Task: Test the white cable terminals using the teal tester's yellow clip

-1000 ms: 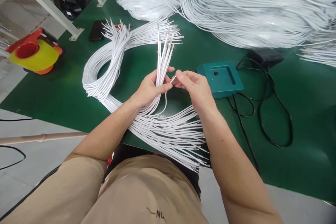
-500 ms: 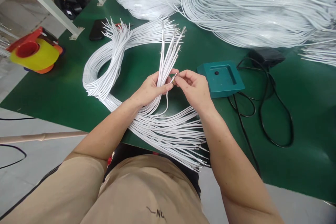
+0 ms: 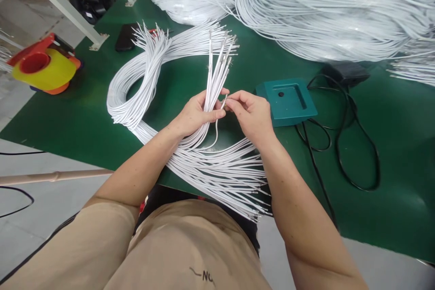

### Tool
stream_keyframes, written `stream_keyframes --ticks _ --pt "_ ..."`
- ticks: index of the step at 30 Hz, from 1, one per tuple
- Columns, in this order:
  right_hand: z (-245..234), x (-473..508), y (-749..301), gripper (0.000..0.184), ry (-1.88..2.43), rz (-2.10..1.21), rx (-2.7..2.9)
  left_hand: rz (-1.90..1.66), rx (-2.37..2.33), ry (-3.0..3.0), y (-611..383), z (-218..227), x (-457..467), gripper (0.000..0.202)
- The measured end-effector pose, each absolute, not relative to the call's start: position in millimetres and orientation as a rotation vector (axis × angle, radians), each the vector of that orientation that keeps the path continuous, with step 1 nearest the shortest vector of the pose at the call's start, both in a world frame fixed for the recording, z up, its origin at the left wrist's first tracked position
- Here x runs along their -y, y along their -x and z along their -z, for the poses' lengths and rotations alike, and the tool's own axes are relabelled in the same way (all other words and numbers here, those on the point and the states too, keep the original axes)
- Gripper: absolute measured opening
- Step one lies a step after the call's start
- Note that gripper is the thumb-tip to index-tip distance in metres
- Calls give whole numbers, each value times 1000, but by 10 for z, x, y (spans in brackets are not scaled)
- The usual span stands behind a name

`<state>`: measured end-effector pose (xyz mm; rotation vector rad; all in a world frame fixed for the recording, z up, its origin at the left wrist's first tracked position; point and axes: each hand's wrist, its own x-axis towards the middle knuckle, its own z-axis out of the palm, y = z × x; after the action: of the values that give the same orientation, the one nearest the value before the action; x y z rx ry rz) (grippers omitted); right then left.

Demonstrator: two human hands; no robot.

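Observation:
My left hand (image 3: 200, 111) is closed around a small bunch of white wires (image 3: 215, 79), whose bare silvery ends point up and away from me. Thumb and index finger of my right hand (image 3: 249, 111) pinch the tip of a single white wire (image 3: 216, 131) that curves up apart from the bunch. Both hands' fingertips nearly meet there, and the exact grip on the tip is partly hidden. Beneath my hands, a larger bundle of white wires (image 3: 210, 167) fans out toward the table's front edge and loops round on the left (image 3: 118, 93).
Right of my right hand sits a teal tray-like device (image 3: 288, 99) with black cables (image 3: 340, 131) and a black box (image 3: 345, 74). Large heaps of white wire (image 3: 322, 13) cover the back. A yellow tape dispenser (image 3: 47, 70) and a dark phone-like object (image 3: 125, 37) lie left on the green table (image 3: 84, 136).
The bunch in my left hand has tilted slightly, its tips a little lower. The single wire's tip has turned a little more upright between my right fingertips.

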<state>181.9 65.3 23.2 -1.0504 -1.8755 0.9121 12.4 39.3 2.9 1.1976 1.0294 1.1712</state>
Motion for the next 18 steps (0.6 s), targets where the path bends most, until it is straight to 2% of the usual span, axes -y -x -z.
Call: stream_keyframes --ticks 5,8,13,18 --pt "-187 -663 -1808 28 1010 -294 2177 -1136 -925 -968 -129 -122 -396 48" --pt "-176 -666 -1803 36 982 -47 2349 -1100 -889 -854 -114 -150 -410 41" --pt "-186 -737 -1842 30 1074 85 2445 -1136 -1169 -1027 -102 -73 -448 42" --pt "-191 -887 -1906 20 1192 -25 2589 -1094 -1377 -1189 -93 9 -485 43"
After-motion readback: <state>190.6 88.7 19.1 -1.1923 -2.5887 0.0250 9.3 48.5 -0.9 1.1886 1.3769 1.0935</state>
